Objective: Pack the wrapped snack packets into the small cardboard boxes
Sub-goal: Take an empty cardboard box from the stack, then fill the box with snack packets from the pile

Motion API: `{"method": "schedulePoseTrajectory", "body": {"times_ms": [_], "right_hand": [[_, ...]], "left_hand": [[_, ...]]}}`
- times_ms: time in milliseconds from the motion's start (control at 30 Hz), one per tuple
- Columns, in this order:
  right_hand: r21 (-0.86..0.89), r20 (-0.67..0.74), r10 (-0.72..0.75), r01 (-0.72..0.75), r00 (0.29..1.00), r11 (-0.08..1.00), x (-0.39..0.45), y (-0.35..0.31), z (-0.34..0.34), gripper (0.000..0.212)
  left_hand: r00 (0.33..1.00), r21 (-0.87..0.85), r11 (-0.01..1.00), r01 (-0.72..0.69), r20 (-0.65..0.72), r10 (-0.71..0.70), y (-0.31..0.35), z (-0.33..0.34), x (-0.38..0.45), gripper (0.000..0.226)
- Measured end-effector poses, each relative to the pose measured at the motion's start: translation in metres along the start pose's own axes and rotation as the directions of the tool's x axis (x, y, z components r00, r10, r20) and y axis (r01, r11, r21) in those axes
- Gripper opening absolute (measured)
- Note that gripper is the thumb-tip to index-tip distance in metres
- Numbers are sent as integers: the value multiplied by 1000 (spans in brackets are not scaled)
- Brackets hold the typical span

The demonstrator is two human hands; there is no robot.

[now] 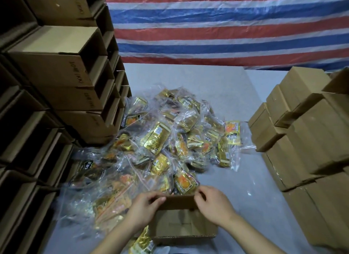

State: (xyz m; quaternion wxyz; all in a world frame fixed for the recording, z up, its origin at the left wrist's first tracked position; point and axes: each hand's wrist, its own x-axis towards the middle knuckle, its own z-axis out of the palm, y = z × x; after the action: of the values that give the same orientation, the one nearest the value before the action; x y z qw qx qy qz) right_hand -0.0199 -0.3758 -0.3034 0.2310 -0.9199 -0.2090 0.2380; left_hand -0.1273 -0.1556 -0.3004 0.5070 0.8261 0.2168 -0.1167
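Left hand: your left hand [146, 206] pinches the left end of the far flap, fingers curled over its top edge.
Right hand: your right hand [212, 201] pinches the right end of the same flap, thumb and fingers closed on the cardboard.
Box in hand: small cardboard box [184, 226] sits open on the desk right in front of you; you hold the flap [178, 201] upright. Inside looks like bare cardboard; can't tell more.
Near packet: one gold packet [142, 243] lies just left of the box, by your left forearm.
Snack packets: big loose pile of wrapped snack packets [160, 140], gold and orange in clear bags, touching the far side of your box and spreading away up the desk.
Desk: pale grey desk [251, 187] under everything.
Left side: stack of open boxes [56, 74], tall, mouths facing the pile.
Right side: stack of closed boxes [306, 132], well apart from your hands.
Back: striped tarp [226, 26], red, white, blue.
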Motion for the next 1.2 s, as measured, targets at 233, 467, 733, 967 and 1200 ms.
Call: {"method": "schedulePoseTrajectory", "body": {"times_ms": [233, 467, 733, 967, 1200], "right_hand": [[207, -199, 110, -68, 974, 976, 64, 9, -81, 19], [162, 92, -58, 43, 994, 986, 74, -16, -69, 21], [327, 112, 6, -43, 994, 944, 47, -16, -19, 26], [353, 46, 63, -75, 997, 933, 60, -13, -38, 28], [342, 36, 83, -91, 996, 935, 68, -11, -49, 32]], "left_hand": [[1000, -82, 996, 27, -2, -27, 0, -3, 5, 12], [1000, -84, 996, -16, 17, 17, 12, -17, 13, 15], [895, 420, 906, -43, -387, 222, 81, -59, 130, 65], [982, 676, 718, 163, -182, -51, 77, -43, 199, 115], [967, 575, 794, 195, -249, -57, 61, -41, 212, 109]]}}
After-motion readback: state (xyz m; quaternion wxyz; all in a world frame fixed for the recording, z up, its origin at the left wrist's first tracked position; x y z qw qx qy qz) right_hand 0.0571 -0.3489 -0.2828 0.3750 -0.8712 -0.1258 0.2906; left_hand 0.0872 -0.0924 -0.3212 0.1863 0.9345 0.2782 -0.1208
